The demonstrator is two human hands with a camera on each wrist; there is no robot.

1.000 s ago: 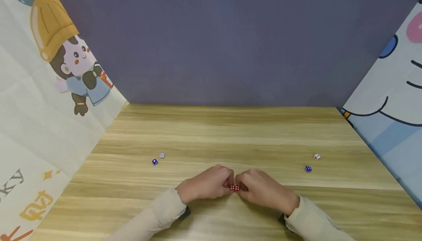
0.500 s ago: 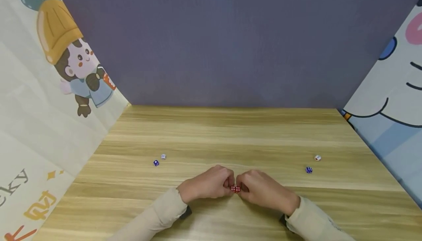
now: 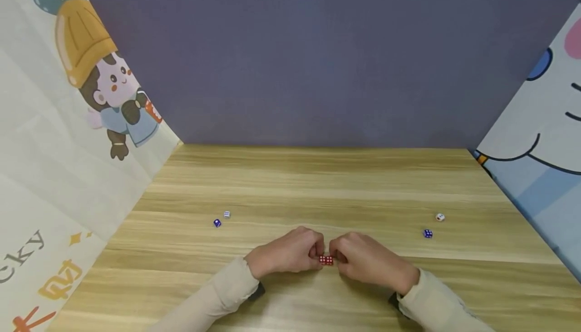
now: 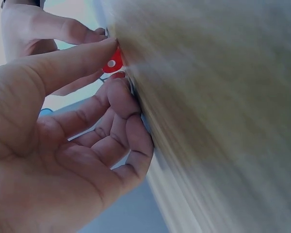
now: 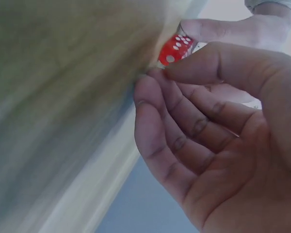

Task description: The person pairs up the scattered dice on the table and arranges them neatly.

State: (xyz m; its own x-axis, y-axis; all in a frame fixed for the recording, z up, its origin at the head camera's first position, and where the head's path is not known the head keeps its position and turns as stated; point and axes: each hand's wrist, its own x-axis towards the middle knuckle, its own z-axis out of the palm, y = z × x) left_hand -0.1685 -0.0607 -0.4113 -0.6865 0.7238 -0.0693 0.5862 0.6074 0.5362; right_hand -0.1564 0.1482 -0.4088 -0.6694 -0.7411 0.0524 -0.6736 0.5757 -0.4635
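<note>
Two red dice (image 3: 326, 260) with white pips sit side by side on the wooden table, between my hands. My left hand (image 3: 290, 251) pinches the left one between thumb and fingertips; the left wrist view shows a red die face (image 4: 112, 63) there. Just right of the pair is my right hand (image 3: 372, 259), its fingers loosely curled. In the right wrist view its thumb and fingertips lie close together below the red dice (image 5: 174, 48), with no die between them. The left hand's thumb (image 5: 213, 30) reaches the dice from the far side.
At the left of the table (image 3: 317, 185) lie a blue die (image 3: 217, 223) and a white die (image 3: 227, 214). Another white die (image 3: 440, 217) and blue die (image 3: 427, 233) lie at the right. A dark panel (image 3: 290, 59) stands behind; printed cloths (image 3: 36, 120) flank the sides.
My right hand has shifted slightly right, off the red dice, so both top faces now show fully. The left hand keeps its pinch. The head view has swung slightly.
</note>
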